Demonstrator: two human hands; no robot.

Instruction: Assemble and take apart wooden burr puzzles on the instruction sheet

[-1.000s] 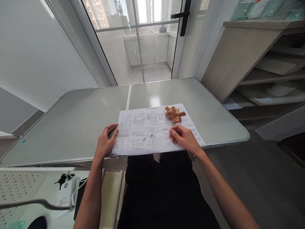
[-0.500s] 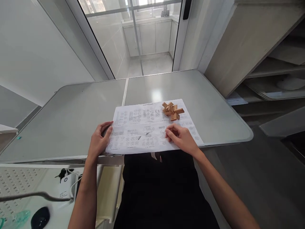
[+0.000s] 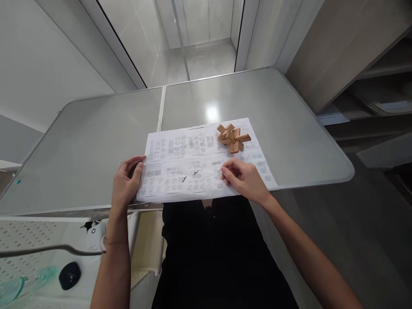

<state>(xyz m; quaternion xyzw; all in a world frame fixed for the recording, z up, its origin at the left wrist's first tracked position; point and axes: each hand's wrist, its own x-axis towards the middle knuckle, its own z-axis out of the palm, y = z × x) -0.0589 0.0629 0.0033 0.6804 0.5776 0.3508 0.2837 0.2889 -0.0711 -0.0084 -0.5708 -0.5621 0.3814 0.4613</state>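
A white instruction sheet (image 3: 180, 165) with printed diagrams lies flat on the grey table, its near edge at the table's front. My left hand (image 3: 126, 182) rests at the sheet's left edge, thumb and fingers apart, fingertips touching the paper. On the right part of the sheet my right hand (image 3: 246, 178) lies loosely curled, with thumb and index finger close together and nothing visible in them. Just beyond it, a wooden interlocking puzzle (image 3: 232, 138) of crossed light-brown bars sits on the sheet's upper right.
The grey folding table (image 3: 96, 141) has a seam left of centre. Below left, a white surface holds a black computer mouse (image 3: 70, 275), a white charger (image 3: 95, 237) and a greenish clear bottle (image 3: 13, 289). A wooden shelf unit (image 3: 334, 64) stands at the right.
The camera view has tilted down, so the table's far edge sits higher in the picture. Both hands, the sheet and the puzzle keep nearly the same places relative to each other.
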